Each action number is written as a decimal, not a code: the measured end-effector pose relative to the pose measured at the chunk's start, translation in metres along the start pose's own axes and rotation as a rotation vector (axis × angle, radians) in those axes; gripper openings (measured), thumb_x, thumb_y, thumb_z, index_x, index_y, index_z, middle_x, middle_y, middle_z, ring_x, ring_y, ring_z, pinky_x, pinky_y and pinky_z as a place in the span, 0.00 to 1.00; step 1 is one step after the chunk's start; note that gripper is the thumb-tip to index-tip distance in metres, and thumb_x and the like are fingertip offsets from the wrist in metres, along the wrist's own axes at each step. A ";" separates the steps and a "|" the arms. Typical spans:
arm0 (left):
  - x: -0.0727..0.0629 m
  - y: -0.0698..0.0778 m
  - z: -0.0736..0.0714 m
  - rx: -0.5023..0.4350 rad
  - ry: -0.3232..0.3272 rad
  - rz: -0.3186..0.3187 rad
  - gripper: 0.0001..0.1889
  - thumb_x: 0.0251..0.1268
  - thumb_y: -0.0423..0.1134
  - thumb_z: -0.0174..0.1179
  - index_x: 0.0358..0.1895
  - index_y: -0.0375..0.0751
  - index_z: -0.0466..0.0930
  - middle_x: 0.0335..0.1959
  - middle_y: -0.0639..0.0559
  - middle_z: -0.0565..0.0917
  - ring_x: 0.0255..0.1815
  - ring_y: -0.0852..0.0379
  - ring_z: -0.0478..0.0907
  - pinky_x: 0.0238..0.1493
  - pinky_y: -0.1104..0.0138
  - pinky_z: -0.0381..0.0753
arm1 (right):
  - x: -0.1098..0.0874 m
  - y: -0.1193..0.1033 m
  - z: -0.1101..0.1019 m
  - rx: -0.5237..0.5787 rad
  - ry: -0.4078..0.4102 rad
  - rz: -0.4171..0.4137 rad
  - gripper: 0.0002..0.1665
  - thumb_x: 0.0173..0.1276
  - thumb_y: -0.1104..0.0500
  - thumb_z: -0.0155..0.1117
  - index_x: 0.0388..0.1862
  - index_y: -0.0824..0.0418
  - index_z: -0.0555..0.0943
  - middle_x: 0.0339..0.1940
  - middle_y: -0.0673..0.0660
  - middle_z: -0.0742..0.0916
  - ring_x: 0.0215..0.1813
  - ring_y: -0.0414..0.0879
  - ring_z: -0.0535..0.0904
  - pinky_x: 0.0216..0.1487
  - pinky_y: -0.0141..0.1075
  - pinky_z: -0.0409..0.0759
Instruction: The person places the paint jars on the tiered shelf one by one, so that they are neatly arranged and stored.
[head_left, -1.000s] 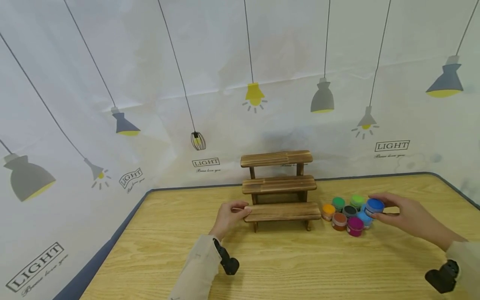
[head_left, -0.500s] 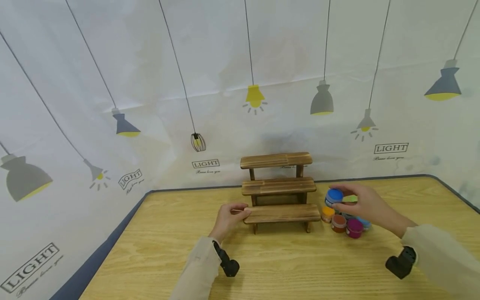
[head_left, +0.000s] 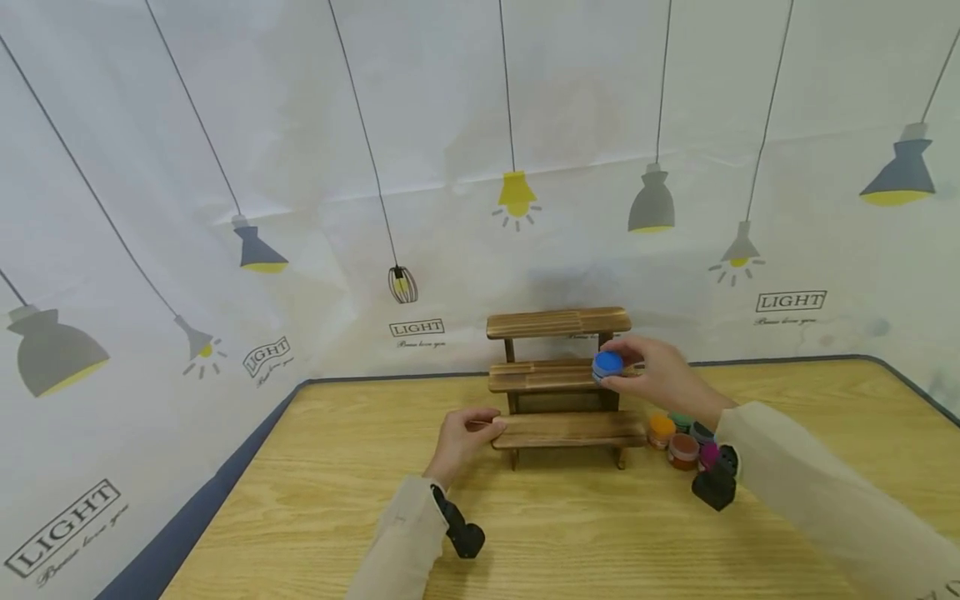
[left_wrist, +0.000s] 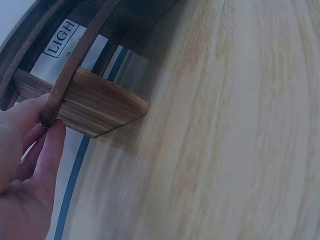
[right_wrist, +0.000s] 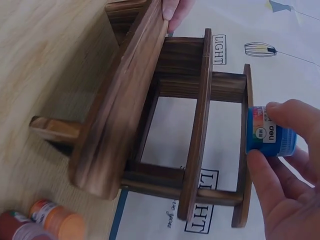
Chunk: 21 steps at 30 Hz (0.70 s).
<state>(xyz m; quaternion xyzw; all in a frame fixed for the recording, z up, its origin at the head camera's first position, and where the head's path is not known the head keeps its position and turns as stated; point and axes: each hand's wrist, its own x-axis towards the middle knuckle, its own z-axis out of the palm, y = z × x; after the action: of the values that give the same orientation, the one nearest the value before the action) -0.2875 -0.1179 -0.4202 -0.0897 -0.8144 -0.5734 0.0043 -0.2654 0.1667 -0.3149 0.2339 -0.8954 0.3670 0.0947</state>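
Foreground: the wood-grain table [head_left: 585, 542] extends beneath both forearms. A black wrist unit [head_left: 459, 529] is fitted at the beige left sleeve [head_left: 397, 533]; a second black unit [head_left: 715, 483] is fitted at the beige right sleeve [head_left: 817, 487].

Mid-field: a three-tier wooden stand [head_left: 558, 382] rests with its feet on the table. The left hand [head_left: 456, 444] pinches the left end of the lowest board [head_left: 573, 427] between thumb and fingers. Beside the right end of this board, jars stand close together: an orange jar [head_left: 662, 431], a red-brown jar [head_left: 683, 452], a green jar [head_left: 681, 422], a dark jar [head_left: 702, 432] and a magenta jar [head_left: 708, 454], the last partly covered by the right unit.

The right hand [head_left: 666, 380] grasps a blue jar [head_left: 607, 365] between thumb and fingers, raised off the table. In the head view, the blue jar overlaps the right end of the middle board; contact with the stand cannot be determined.

Rear: the top board [head_left: 558, 322] stands highest. Behind it, a white wall covering [head_left: 420, 92] carries printed pendant lamps and "LIGHT" lettering.
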 end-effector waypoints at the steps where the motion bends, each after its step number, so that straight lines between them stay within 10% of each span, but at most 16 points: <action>1: 0.000 0.000 0.000 0.000 0.002 -0.004 0.16 0.54 0.40 0.62 0.45 0.36 0.80 0.42 0.46 0.79 0.37 0.54 0.77 0.37 0.64 0.77 | 0.003 -0.002 0.002 0.003 0.004 0.000 0.23 0.56 0.61 0.65 0.50 0.69 0.73 0.43 0.63 0.79 0.44 0.55 0.75 0.43 0.46 0.75; 21: -0.005 -0.001 -0.002 -0.031 -0.001 0.117 0.17 0.54 0.43 0.62 0.43 0.36 0.81 0.37 0.47 0.80 0.34 0.56 0.77 0.34 0.65 0.77 | 0.080 -0.038 0.051 0.124 0.047 -0.051 0.25 0.56 0.61 0.65 0.52 0.68 0.73 0.48 0.63 0.79 0.48 0.54 0.75 0.48 0.45 0.73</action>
<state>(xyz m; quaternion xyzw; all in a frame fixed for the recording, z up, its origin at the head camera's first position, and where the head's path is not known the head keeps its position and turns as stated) -0.2827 -0.1209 -0.4206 -0.1374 -0.7989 -0.5845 0.0360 -0.3162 0.0791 -0.3005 0.2536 -0.8621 0.4246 0.1102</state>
